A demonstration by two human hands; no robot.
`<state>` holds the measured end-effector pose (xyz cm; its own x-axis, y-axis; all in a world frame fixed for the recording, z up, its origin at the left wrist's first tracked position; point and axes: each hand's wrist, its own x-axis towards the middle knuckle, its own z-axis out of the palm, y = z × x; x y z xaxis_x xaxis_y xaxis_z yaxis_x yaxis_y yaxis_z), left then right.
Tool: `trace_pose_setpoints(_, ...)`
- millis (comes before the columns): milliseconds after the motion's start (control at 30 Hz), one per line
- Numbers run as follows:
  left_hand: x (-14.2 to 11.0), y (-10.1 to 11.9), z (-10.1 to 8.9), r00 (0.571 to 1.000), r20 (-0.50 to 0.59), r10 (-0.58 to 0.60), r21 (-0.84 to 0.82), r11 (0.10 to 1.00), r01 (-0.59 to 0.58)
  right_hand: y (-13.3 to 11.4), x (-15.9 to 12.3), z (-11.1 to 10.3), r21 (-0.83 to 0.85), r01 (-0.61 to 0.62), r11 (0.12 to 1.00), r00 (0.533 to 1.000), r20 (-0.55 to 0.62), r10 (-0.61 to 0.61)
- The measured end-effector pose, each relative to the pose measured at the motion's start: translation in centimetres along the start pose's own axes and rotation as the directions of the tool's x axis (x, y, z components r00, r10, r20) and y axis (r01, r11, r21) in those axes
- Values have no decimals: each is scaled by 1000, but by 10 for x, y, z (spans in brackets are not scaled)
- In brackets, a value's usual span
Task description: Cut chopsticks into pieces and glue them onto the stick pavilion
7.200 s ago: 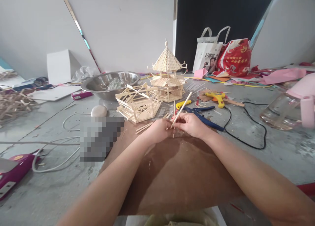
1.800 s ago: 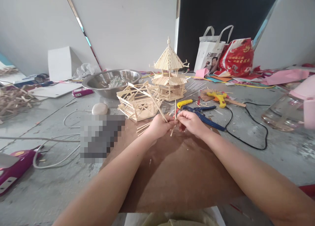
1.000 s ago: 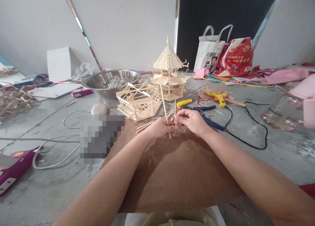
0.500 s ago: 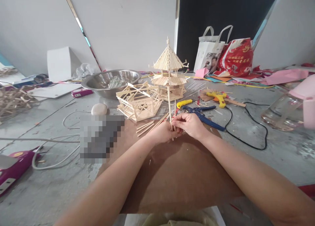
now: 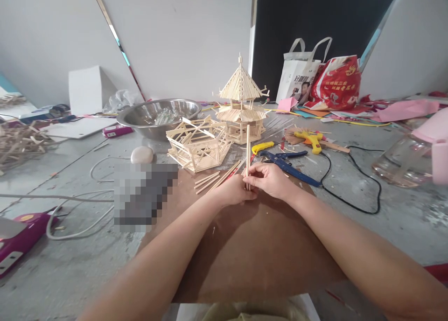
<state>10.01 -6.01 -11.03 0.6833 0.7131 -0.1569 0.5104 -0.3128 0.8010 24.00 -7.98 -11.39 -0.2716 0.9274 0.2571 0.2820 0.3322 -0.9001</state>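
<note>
Tilted a bit left half a sec ago, the longer of two pale thin wooden sticks (image 5: 248, 146) now stands straight, close beside the shorter one. Big round silver metal bowl (image 5: 149, 130) at back L has clear shiny bits in it. Clear jug w/ pink lid (image 5: 402, 157) sits far R; can't tell what's in it. White bag w/ black letters (image 5: 296, 71) & red shiny bag (image 5: 336, 85) stand at the back, insides hidden.

Both sticks point up, long axis upright, above the flat brown board (image 5: 259, 251), held b/w the hands. Left hand (image 5: 235, 190) is closed on their low ends; right hand (image 5: 272, 180) pinches them w/ thumb & finger. Fingers hide the stick bottoms.

Loose pale sticks (image 5: 207, 179) lie at the board's far left, by the L hand. Open-topped pale stick frame (image 5: 205, 163) sits past them. Pale stick tower w/ pointed roof (image 5: 241, 85) is behind; the held sticks' tops block a bit of its foot. Blue long-handled tool (image 5: 297, 171) lies just past the R hand, near a yellow-handled tool (image 5: 262, 147). Yellow glue gun (image 5: 315, 143) is farther R.
</note>
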Motion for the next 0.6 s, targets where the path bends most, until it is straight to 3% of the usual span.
trace_pose_setpoints(67, -2, 1, -7, 997, 66, -32, -92, 995, 38, -1, 0, -1, -17, -29, 999, 1000, 2, 29)
trace_pose_setpoints(200, -5, 4, -17, 999, 4, -49, -105, 993, 49, -3, 0, -3, -40, -36, 999, 999, -12, 36)
trace_pose_setpoints(400, -6, 7, -14, 998, 7, -58, -31, 998, 58, 0, 2, -8, 8, -44, 999, 994, 105, 43)
trace_pose_setpoints(600, -3, -1, -14, 995, 95, -21, -181, 983, 38, 1, 1, -11, -20, 12, 1000, 993, 116, -10)
